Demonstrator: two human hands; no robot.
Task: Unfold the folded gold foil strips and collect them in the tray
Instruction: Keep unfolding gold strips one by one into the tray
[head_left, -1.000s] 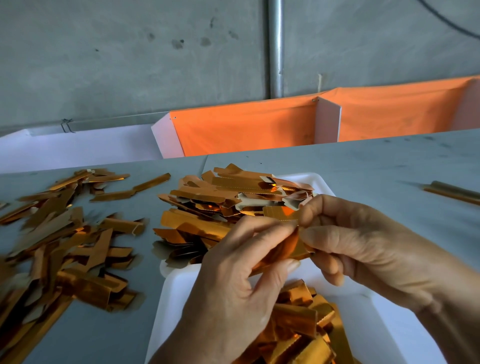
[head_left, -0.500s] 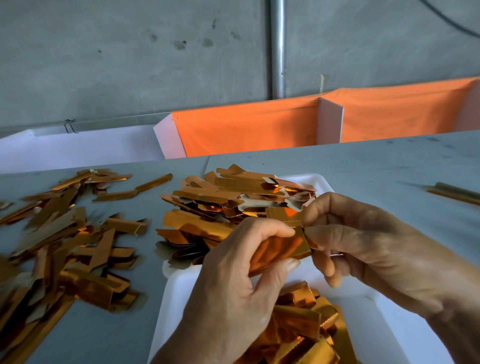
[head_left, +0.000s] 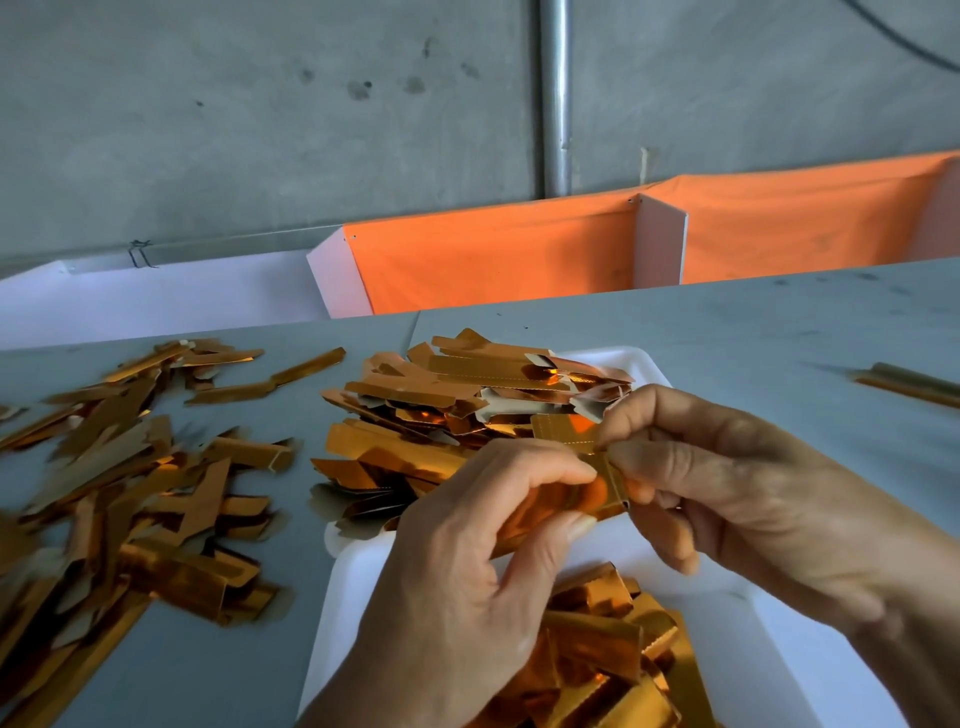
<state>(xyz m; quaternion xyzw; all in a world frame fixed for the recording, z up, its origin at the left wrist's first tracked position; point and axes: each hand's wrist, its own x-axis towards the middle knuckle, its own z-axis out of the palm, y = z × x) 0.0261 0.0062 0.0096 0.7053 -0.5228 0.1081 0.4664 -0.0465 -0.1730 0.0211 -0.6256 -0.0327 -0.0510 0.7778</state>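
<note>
1. Grey wall and orange cloth sit behind a grey bench (head_left: 727, 332) covered in shiny gold pieces.
2. Both hands hold one folded gold strip (head_left: 602, 480) up above the white tray (head_left: 810, 670).
3. The left hand (head_left: 467, 582) pinches one end with its thumb and finger. The right hand (head_left: 727, 499) pinches the other end.
4. A moment ago the strip looked like a small bunch between the fingers. Now more of its shiny side shows and the hands are a bit further apart, so I think it is opening up.
5. It is not flat yet.
6. Opened strips (head_left: 467, 395) lie piled at the far end of the tray, and more gold pieces (head_left: 613, 649) sit at the near end.
7. Many more lie in the loose pile (head_left: 130, 493) on the left.
</note>
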